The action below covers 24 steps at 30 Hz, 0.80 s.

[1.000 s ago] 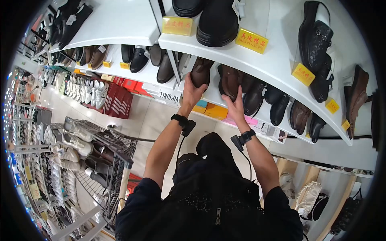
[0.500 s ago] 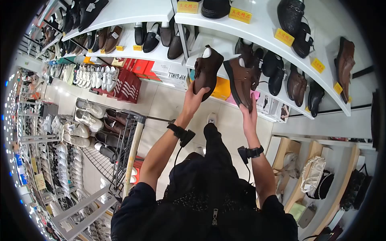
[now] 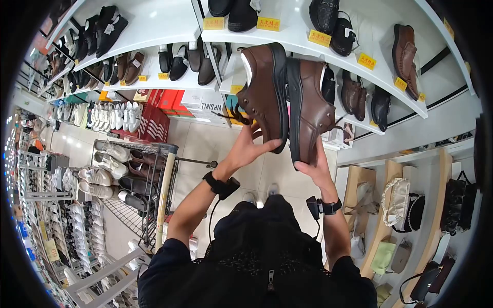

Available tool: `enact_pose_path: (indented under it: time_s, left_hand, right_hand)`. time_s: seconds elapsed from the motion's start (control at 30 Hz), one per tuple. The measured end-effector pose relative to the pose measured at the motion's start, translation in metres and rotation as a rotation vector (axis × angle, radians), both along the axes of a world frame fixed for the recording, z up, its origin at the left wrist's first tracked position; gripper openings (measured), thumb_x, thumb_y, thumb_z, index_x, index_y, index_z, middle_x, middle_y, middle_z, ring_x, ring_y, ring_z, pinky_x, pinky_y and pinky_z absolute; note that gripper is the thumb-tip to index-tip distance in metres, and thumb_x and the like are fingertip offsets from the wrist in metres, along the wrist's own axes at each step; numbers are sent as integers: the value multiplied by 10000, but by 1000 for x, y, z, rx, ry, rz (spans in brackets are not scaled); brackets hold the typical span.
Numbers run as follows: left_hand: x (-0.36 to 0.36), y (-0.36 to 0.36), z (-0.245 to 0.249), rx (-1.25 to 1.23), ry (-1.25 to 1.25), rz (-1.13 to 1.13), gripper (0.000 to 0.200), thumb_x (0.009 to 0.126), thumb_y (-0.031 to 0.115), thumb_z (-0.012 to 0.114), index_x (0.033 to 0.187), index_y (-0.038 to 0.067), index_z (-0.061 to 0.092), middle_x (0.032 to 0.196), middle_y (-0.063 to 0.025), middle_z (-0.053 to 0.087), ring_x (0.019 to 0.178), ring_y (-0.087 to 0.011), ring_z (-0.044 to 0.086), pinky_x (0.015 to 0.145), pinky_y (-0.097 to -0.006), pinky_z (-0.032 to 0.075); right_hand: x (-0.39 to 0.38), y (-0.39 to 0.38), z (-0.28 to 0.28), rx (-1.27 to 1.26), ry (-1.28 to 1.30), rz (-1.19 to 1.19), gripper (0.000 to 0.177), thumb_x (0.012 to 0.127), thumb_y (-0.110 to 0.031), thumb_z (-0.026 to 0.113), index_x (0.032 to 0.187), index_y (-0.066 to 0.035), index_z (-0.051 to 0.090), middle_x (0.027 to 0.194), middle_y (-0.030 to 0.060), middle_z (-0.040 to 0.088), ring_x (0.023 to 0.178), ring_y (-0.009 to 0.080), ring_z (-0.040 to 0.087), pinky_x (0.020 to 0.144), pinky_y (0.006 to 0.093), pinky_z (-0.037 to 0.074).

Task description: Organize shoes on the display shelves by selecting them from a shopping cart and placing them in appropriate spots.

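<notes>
Two brown leather lace-up shoes with black soles are held up before the white shelves, sole sides facing each other and nearly touching. My left hand [image 3: 248,149] grips the toe end of the left brown shoe [image 3: 264,87], its thumb over the front. The toe of the right brown shoe [image 3: 309,102] is in my right hand [image 3: 317,167], thumb at the tip. Both heels point up and away from me. Dark laces hang from the outer side of each shoe. The fingers behind the shoes are partly hidden.
Curved white shelves [image 3: 292,40] carry dark shoes and yellow labels. A wire cart [image 3: 167,190] with white and dark shoes stands at the left. Bags sit on a wood-edged rack [image 3: 385,226] at the right. Shoe boxes [image 3: 197,102] lie below the shelves.
Both shoes have come closer to the camera and together, turned so their soles face each other. The hands have moved nearer each other. The view has shifted, and both feet now stand side by side.
</notes>
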<state>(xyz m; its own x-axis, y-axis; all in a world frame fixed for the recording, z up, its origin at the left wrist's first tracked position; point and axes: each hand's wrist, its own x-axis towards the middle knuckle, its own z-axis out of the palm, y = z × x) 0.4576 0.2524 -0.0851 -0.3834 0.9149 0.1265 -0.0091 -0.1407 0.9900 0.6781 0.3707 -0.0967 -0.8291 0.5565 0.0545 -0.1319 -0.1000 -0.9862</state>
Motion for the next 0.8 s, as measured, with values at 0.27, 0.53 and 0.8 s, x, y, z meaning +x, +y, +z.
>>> enact_pose_path:
  time_s: [0.27, 0.53, 0.8]
  left_hand:
    - [11, -21, 31, -33, 248, -111, 1018, 773, 219, 895, 1535, 10, 253, 1480, -149, 436, 1363, -276, 461, 1143, -447, 378]
    - [18, -37, 40, -222, 103, 56, 597, 825, 193, 851, 1308, -19, 573, 1206, -106, 671, 1110, -175, 636, 962, -349, 513]
    - [39, -24, 62, -143, 172, 204, 556, 814, 178, 857, 1258, -45, 606, 1193, -128, 681, 1092, -181, 645, 951, -343, 516]
  right_hand:
    - [14, 37, 11, -113, -150, 70, 782, 873, -245, 778, 1505, -33, 369, 1415, 91, 516, 1324, 201, 485, 1114, 380, 389]
    - [14, 33, 28, 266, -51, -135, 599, 786, -39, 853, 1314, -25, 570, 1167, 34, 666, 1044, 124, 637, 916, 295, 533]
    - [12, 48, 30, 319, 49, -361, 803, 769, -47, 863, 1436, -7, 417, 1282, 100, 598, 1167, 177, 587, 1008, 344, 476]
